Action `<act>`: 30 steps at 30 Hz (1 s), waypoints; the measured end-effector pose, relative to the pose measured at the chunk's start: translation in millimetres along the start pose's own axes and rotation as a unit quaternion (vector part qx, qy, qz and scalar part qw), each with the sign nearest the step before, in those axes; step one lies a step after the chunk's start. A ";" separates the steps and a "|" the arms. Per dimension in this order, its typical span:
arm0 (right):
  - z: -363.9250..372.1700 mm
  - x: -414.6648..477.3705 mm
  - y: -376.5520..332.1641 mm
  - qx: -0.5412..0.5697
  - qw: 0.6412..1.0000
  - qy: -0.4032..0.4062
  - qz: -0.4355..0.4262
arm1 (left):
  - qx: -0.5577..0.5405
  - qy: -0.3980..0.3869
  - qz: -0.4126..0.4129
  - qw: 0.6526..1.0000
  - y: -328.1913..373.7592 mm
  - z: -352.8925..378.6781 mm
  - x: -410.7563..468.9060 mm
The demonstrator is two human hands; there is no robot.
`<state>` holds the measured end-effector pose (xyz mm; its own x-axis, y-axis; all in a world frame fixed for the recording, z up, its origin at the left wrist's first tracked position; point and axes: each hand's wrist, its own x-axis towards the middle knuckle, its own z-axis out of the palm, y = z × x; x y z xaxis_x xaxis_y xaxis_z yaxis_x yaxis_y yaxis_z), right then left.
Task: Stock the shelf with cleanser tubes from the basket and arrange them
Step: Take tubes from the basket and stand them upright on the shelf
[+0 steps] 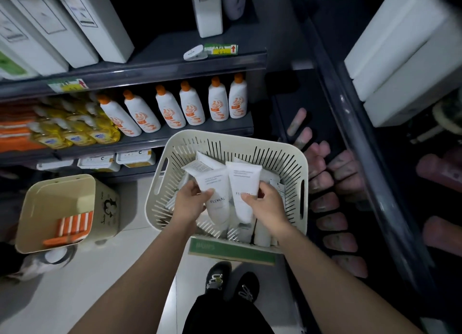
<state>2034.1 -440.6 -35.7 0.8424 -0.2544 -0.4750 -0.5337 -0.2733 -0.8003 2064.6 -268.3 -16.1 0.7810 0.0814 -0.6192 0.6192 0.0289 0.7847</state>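
A cream slotted basket (pixel 280 156) sits on a green-edged box below me and holds several white cleanser tubes. My left hand (pixel 191 200) grips one white tube (pixel 218 183) marked FLORAL, thumb across its front. My right hand (pixel 265 205) grips a second white tube (pixel 243 181) beside it. Both tubes are lifted slightly above the others, crimped ends pointing away from me. More tubes (pixel 202 162) lie underneath, partly hidden. A dark shelf (pixel 350 158) to the right holds rows of pink tubes (pixel 332 221).
White bottles with orange caps (pixel 192 106) line the shelf ahead, yellow bottles (pixel 75 128) to their left. A beige bin (pixel 32 208) with orange packs stands on the floor at left. White boxes (pixel 400 58) fill upper shelves. My black shoes (pixel 230 281) are on the tile floor.
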 end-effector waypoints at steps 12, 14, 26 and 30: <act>-63.4 -67.3 -55.3 0.091 0.979 0.155 -0.102 | 0.015 -0.128 0.142 0.981 80.3 22.9 -60.9; -69.8 -89.9 -62.8 0.112 0.971 0.178 -0.117 | 0.024 -0.165 0.159 0.973 87.2 23.0 -73.0; -88.6 -257.7 -63.1 0.178 0.910 0.355 -0.117 | 0.096 -0.352 0.221 0.904 98.9 27.7 -169.5; -96.7 -309.3 -45.5 0.169 0.879 0.437 -0.094 | 0.118 -0.418 0.213 0.875 89.7 34.2 -209.3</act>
<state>1790.7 -439.2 183.0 0.4566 -0.8894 0.0208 -0.2143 -0.1327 -0.9677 1959.5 -316.8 182.9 0.6703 -0.7261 -0.1533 0.1805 -0.0410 0.9827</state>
